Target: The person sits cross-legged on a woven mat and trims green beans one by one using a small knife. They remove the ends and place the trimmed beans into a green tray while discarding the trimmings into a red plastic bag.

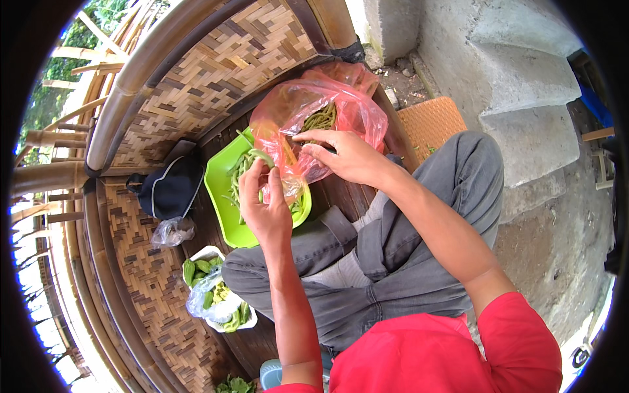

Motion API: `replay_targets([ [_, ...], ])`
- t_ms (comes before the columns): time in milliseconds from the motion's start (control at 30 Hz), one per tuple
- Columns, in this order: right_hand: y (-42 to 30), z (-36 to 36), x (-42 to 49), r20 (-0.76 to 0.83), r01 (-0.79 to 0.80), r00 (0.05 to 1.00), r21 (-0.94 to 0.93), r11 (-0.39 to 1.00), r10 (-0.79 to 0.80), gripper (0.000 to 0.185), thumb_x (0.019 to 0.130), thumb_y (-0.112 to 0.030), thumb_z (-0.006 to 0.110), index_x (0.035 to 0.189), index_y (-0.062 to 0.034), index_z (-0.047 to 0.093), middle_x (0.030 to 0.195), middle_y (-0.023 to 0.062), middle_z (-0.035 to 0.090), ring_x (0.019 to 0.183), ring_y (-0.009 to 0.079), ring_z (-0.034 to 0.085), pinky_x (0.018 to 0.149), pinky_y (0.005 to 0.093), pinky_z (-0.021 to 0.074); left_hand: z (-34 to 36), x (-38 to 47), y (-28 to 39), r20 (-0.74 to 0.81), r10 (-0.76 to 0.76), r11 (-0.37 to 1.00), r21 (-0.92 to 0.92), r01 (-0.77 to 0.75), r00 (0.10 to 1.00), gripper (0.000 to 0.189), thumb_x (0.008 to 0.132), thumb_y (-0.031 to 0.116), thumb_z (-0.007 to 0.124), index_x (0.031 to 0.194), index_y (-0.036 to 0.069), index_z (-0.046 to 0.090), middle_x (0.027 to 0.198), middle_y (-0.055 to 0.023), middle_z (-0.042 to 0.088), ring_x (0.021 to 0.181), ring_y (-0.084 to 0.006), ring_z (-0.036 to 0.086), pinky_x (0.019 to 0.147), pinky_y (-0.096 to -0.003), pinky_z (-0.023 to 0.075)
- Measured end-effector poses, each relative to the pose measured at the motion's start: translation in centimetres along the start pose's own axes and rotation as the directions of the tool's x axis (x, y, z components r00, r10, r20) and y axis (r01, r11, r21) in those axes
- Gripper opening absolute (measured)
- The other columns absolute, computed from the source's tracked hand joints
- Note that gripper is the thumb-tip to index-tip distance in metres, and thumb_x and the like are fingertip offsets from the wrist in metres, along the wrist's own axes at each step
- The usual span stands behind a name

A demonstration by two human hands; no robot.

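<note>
My left hand (265, 201) holds a green bean pod (261, 156) between thumb and fingers, above a bright green plastic basin (231, 235). Pieces of green bean (237, 172) lie in the basin under and beside that hand. My right hand (344, 154) is over a pink plastic bag (295, 100), its thumb and fingers apart, with nothing seen between them. Long green beans (319, 118) show in the bag's opening, just beyond the right fingers. Part of the bag lies over the basin's right side.
A white tray (251, 322) with green vegetables and a clear plastic bag (196, 297) sits left of my knee. A dark blue bag (172, 189) and a crumpled plastic bag (173, 232) lie by the woven bamboo wall (206, 73). An orange woven mat (432, 120) and concrete steps (530, 142) are at right.
</note>
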State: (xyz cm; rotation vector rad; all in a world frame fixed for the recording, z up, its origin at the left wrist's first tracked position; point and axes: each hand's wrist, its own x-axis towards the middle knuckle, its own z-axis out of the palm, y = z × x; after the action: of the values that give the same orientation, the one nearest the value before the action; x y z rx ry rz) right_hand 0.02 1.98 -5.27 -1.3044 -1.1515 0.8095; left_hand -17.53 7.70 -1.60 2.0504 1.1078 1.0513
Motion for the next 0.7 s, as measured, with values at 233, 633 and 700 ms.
replay_targets([
  [233,2.3,-0.3,-0.2,-0.060,-0.174,0.985,-0.467,0.867,0.165,0.042,0.094,-0.036,0.064,0.119,-0.0021,0.065,0.096,0.0247,0.069,0.093,0.0412,0.067,0.082,0.0466,0.0524,-2.5,-1.3,-1.8,0.157,-0.476,0.723,-0.490,0.487,0.865,0.046,0.099,0.013,0.062,0.140,-0.004,0.050,0.121,-0.0089,0.063,0.100,-0.0114,0.061,0.092,-0.0268,0.0509],
  [633,2.7,-0.4,1.0,-0.294,-0.245,0.944,-0.321,0.915,0.150,0.028,0.094,-0.027,0.064,0.102,-0.0009,0.062,0.087,0.0234,0.067,0.083,0.0397,0.067,0.070,0.0438,0.0499,-6.2,-1.4,-4.4,0.052,-0.535,0.652,-0.610,0.451,0.843,0.041,0.098,0.010,0.063,0.137,0.002,0.052,0.109,-0.0025,0.061,0.093,-0.0082,0.060,0.085,-0.0252,0.0517],
  [700,2.8,-0.3,1.1,-0.285,-0.251,0.944,-0.297,0.921,0.165,0.028,0.094,-0.027,0.064,0.103,-0.0006,0.062,0.090,0.0225,0.068,0.085,0.0383,0.068,0.072,0.0431,0.0504,-7.0,-1.5,-4.8,0.093,-0.560,0.585,-0.659,0.473,0.823,0.040,0.099,0.013,0.062,0.137,0.004,0.053,0.108,-0.0027,0.061,0.091,-0.0076,0.059,0.085,-0.0250,0.0517],
])
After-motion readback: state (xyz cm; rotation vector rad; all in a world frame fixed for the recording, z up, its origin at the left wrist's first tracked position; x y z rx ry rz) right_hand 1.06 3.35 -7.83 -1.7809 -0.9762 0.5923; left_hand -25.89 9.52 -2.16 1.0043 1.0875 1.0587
